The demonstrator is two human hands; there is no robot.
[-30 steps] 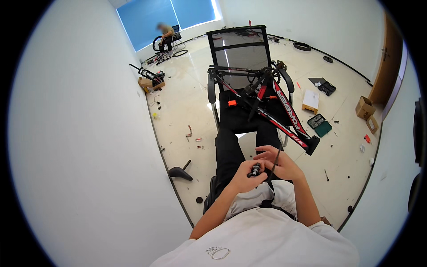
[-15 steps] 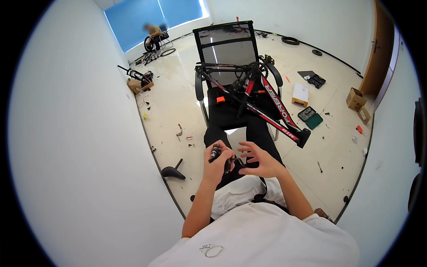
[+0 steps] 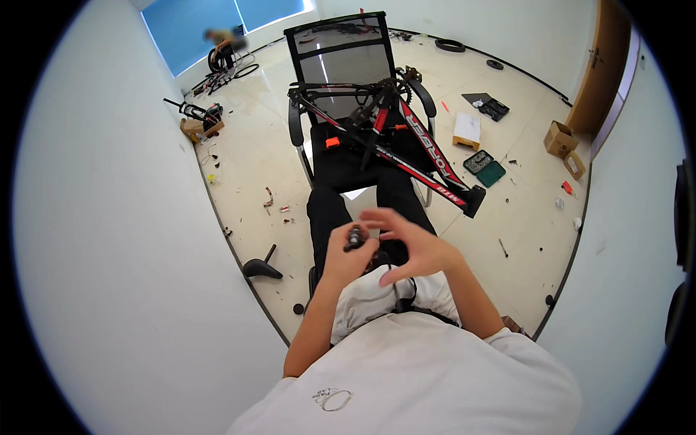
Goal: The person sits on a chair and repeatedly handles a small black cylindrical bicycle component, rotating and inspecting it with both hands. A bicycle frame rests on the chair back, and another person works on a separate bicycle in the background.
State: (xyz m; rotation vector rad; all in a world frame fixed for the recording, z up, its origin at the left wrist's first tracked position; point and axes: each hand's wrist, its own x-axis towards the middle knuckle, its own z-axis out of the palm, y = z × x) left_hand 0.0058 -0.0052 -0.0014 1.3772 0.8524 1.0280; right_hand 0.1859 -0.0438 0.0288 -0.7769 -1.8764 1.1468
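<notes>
My left hand point(image 3: 342, 255) is closed round a black part with a silvery, round end point(image 3: 355, 237), held over my lap. Its lower portion is hidden by my fingers, so I cannot tell its kind. Close on the right, my right hand point(image 3: 420, 248) is held with fingers apart and curved, its fingertips near the top of that part. Nothing shows in its grasp. Beyond my knees, a black and red bicycle frame point(image 3: 429, 142) lies across the black office chair point(image 3: 328, 161), with its chainring end toward the backrest.
An orange item point(image 3: 332, 143) rests on the chair seat. On the floor are a bicycle saddle point(image 3: 262, 269) to the left, a green tool case point(image 3: 493, 175), a white-topped box point(image 3: 467, 129) and a cardboard box point(image 3: 560, 138) to the right. A person point(image 3: 226, 42) sits far left beside a wheel.
My right hand has moved up and closer to my left hand, which keeps hold of the black part. The view has shifted, so the room appears farther left and higher.
</notes>
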